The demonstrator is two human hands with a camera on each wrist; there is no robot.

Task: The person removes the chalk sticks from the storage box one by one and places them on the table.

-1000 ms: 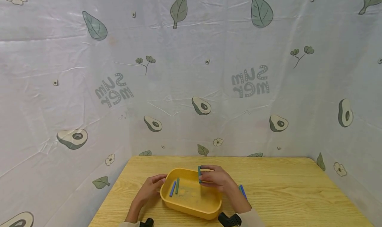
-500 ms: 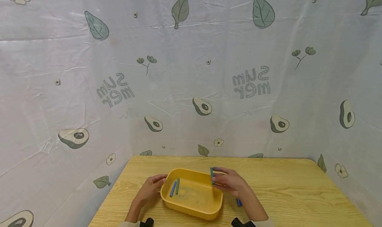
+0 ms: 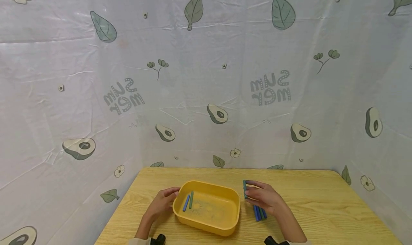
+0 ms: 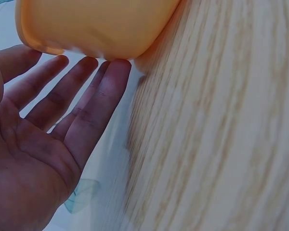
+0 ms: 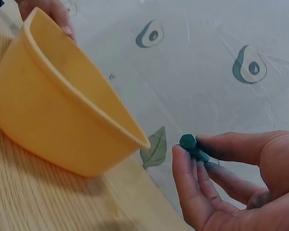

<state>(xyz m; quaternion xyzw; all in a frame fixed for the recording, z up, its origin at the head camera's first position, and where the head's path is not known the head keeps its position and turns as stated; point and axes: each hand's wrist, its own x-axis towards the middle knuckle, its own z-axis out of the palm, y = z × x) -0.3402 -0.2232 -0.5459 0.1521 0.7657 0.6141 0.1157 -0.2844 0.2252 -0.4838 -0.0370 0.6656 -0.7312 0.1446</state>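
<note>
In the head view, a yellow plastic tub (image 3: pixel 206 228) stands on the table with a blue crayon (image 3: pixel 186 203) and a green crayon (image 3: pixel 191 200) inside. My left hand (image 3: pixel 161 203) is at the tub's left end; in the left wrist view its nearly straight fingers (image 4: pixel 98 108) touch the outer wall. Right of the tub, my right hand (image 3: pixel 265 196) pinches a dark green, six-sided crayon (image 5: pixel 188 142) between thumb and fingertips, raised above the table. Below that hand, several blue and green crayons (image 3: pixel 256 213) lie side by side, partly hidden by it.
The wooden table (image 3: pixel 322 205) extends far to the right. A pale sheet (image 3: pixel 193 137) printed with avocados and leaves hangs behind and at both sides. Dark smudges (image 3: pixel 206 210) mark the tub's floor.
My right hand has moved right with the green crayon, from above the tub to beyond its right end. More of the crayons on the table now show. My left hand stays put.
</note>
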